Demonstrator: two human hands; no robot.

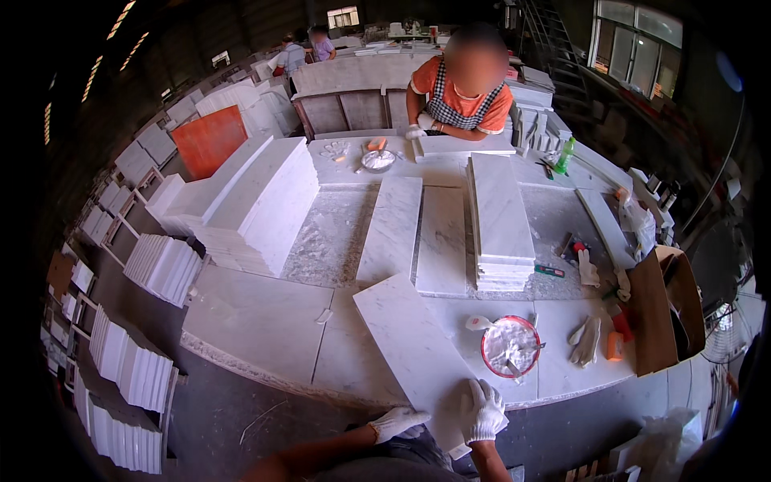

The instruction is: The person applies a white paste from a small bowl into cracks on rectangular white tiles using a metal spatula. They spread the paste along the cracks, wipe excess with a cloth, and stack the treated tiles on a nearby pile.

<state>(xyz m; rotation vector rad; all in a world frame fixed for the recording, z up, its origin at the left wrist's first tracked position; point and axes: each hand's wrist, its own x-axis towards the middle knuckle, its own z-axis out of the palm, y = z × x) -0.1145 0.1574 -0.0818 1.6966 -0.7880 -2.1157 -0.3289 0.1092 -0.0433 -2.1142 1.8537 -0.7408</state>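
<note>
A long white marble slab (414, 341) with faint grey veins lies at a slant on the near side of the table. Its near end sticks out past the front edge toward my body. My left hand (399, 422), in a white knit glove, rests against the slab's left edge with its fingers stretched out. On the slab's near end, my gloved right hand (483, 411) presses down with bent fingers. A bit of something pale shows beside its palm, too hidden to name. Right of the slab sits a red-rimmed bowl (511, 347) of white paste with a tool in it.
Marble stacks stand left (261, 205) and centre (502, 221). Across the table a person (462, 88) in a checked apron leans on another slab. At right are loose gloves (586, 341), a cardboard box (662, 309), a green bottle (565, 155) and a utility knife (549, 271).
</note>
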